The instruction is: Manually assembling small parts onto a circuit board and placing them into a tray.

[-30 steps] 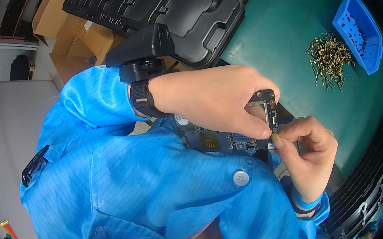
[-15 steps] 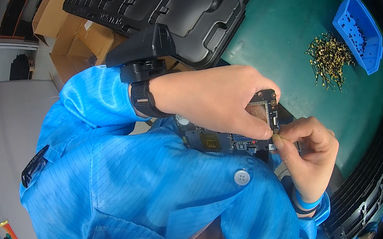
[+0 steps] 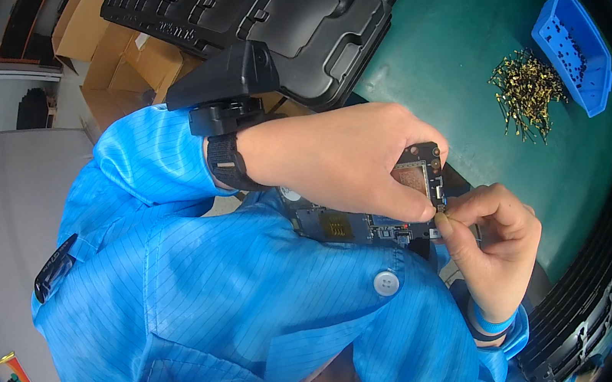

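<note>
Green bench [image 3: 445, 70] fills the top of view, matte, smooth. Big black moulded plastic tray [image 3: 268, 8] w/ ribbed pockets lies upper left, overhanging the bench edge; stack of black trays [image 3: 592, 306] curves along the right rim. Cardboard boxes [image 3: 101, 40] on the floor, far left. Your blue striped smock [image 3: 230, 297] w/ white button covers the lower centre.

Blue plastic bin [image 3: 573, 41] top right, w/ a loose heap of small brass-coloured pins [image 3: 525, 84] just beside it on the bench, well apart from your hands.

Circuit board [image 3: 371, 223]: flat, dark blue/black, gold pads and small chips, held over your lap at the bench edge. Long axis runs approx left-right, right end bends up toward a copper-coloured square part.

Your left hand [image 3: 341, 157], black wrist strap, is wrapped over the board from above, fingers closed on its right end. Your right hand [image 3: 493, 239] is pinched narrow, thumb + forefinger tips at the board's right edge; what it pinches is too small to tell.
</note>
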